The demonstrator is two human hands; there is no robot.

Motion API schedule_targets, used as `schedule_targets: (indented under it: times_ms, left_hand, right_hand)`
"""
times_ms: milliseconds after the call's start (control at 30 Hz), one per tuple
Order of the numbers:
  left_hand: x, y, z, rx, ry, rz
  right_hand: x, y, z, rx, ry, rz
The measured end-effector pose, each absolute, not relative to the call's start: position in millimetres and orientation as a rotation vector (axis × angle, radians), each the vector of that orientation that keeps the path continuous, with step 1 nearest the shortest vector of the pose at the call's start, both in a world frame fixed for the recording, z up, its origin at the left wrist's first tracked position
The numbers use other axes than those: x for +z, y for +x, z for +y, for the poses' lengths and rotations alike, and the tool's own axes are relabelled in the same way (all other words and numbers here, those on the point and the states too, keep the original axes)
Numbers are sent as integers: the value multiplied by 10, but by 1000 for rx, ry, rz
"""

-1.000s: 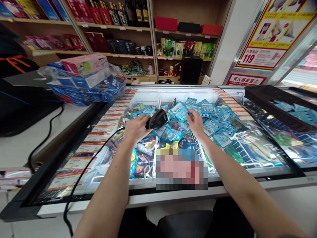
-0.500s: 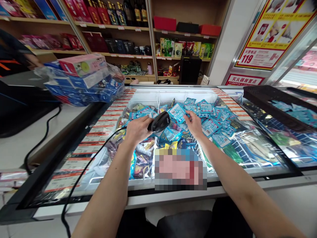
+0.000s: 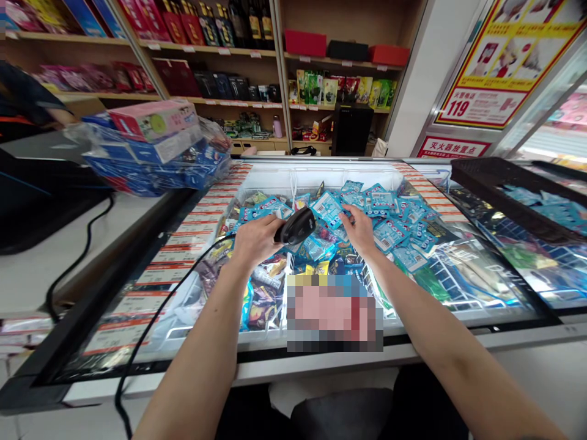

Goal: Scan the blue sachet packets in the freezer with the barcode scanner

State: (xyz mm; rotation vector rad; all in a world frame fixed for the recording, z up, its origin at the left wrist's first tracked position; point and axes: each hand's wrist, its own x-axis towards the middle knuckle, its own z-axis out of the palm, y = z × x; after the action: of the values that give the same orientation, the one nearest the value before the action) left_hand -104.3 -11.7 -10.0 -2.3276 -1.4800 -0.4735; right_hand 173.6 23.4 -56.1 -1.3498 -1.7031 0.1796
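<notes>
My left hand (image 3: 257,243) is closed round the handle of a black barcode scanner (image 3: 298,226), whose head points toward the packets on the right. A blue packet (image 3: 328,208) with white print and a barcode is pinched at its right edge by my right hand (image 3: 358,231). Several more blue packets (image 3: 389,232) lie loosely heaped behind and to the right of that hand, on the freezer's glass top (image 3: 468,263). Under my hands, wrapped frozen treats (image 3: 268,302) fill white wire baskets. A pixelated patch hides part of the near basket.
The scanner's black cable (image 3: 156,318) trails over the freezer's left side. Plastic-wrapped boxes (image 3: 156,146) stand on the left counter. A dark tray (image 3: 518,198) with blue packets sits on the right. A person's arm (image 3: 41,101) shows far left, before stocked shelves (image 3: 220,49).
My hands, the scanner and the blue packet hold almost the same places. At the far left, the other person's arm has shifted slightly.
</notes>
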Motion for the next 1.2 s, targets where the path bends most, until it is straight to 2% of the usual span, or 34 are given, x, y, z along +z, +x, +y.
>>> schedule_targets:
  times_ms: [867,1200]
  left_hand:
    - [-119,-1050,-113,-492,-2296,-1453]
    - [-148,-1111,-66,-546,-2205,-1470]
  right_hand:
    - [-548,1724,215,138,-1365,-1708]
    - [-443,1851,231,-56,-1528,-1495]
